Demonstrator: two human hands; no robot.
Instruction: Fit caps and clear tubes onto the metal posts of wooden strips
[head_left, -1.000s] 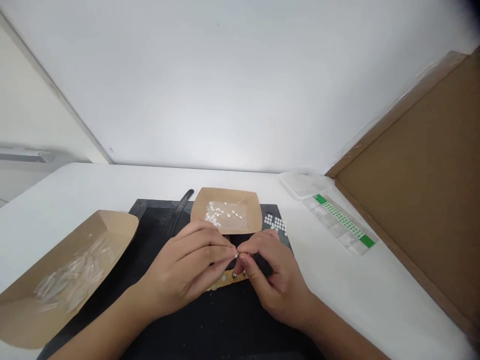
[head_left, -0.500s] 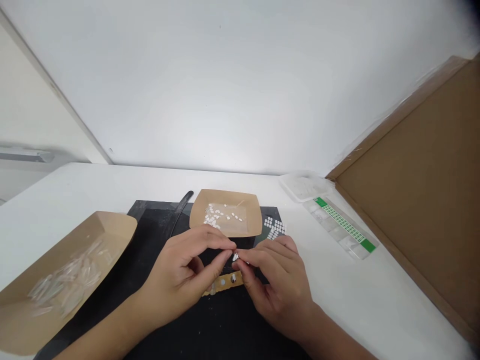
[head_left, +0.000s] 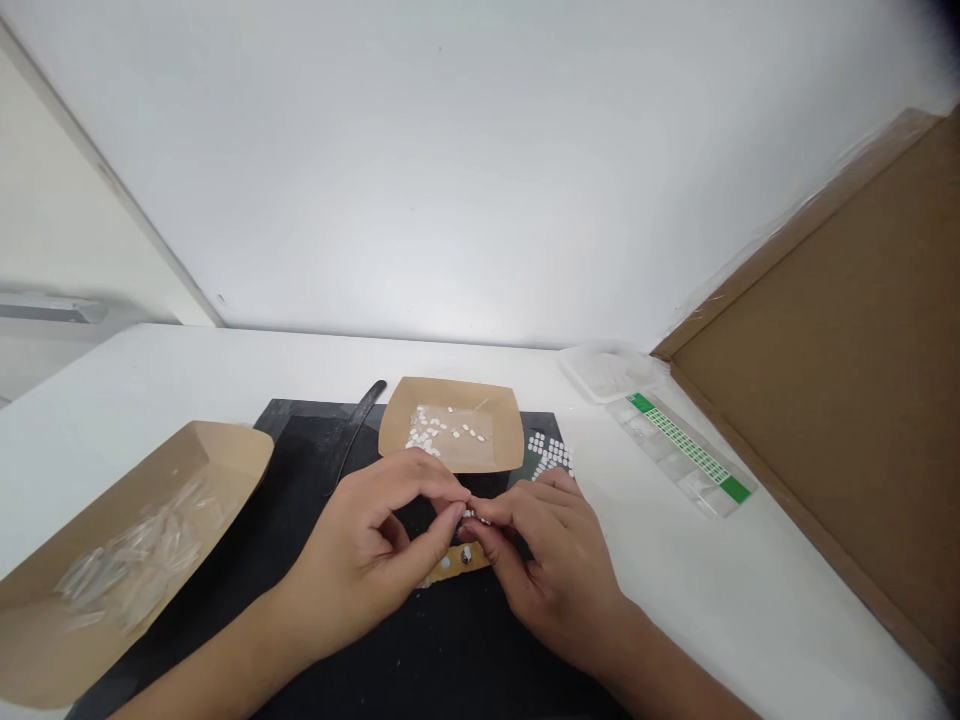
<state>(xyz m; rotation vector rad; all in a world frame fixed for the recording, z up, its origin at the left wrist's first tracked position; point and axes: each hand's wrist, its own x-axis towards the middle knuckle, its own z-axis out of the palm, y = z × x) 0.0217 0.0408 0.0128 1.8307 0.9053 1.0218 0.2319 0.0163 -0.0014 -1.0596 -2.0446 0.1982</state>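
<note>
My left hand (head_left: 382, 530) is closed in a pinch, thumb and index fingertips together, over the black mat (head_left: 450, 650). What those fingertips grip is hidden. Touching them from the other side is my right hand (head_left: 551, 555), its thumb and index finger pinched on a small white piece (head_left: 469, 514), mostly covered by the fingers. Just below lies a yellowish strip (head_left: 454, 566) bearing a pale round spot and a small dark item with a white top. Beyond the hands stands a brown paper tray (head_left: 511, 420) with small white oval bits (head_left: 424, 435) scattered inside.
A larger brown tray (head_left: 232, 450) at left holds clear plastic slivers (head_left: 150, 555). A thin black file-like stick (head_left: 364, 412) lies behind. At right are a sheet of white oval stickers (head_left: 550, 452), a clear compartment box (head_left: 694, 460) with green label, and a cardboard wall (head_left: 840, 370).
My right hand has moved slightly left, bringing its fingertips against my left ones. The white piece, plainer before, is now mostly covered between the fingers.
</note>
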